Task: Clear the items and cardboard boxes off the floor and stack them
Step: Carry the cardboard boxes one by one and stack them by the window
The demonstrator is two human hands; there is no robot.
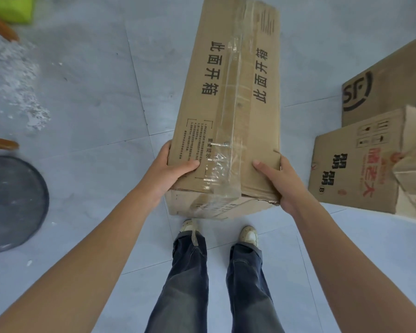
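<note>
The left hand (pixel 175 169) and right hand (pixel 277 181) hold the long box (pixel 228 104) by its near end; two boxes (pixel 356 169) at three o'clock remain unstacked on the floor (pixel 94 97).

The person wears loose dark blue jeans (pixel 190 284), washed out to a paler grey-blue down the front of each leg, with the hems bunching over the shoes (pixel 249 234). These are low sneakers, off-white with tan trim and a bit scuffed. Both forearms (pixel 87 248) are bare along their visible length, as are the left hand (pixel 175 171) and right hand (pixel 282 185).
</note>
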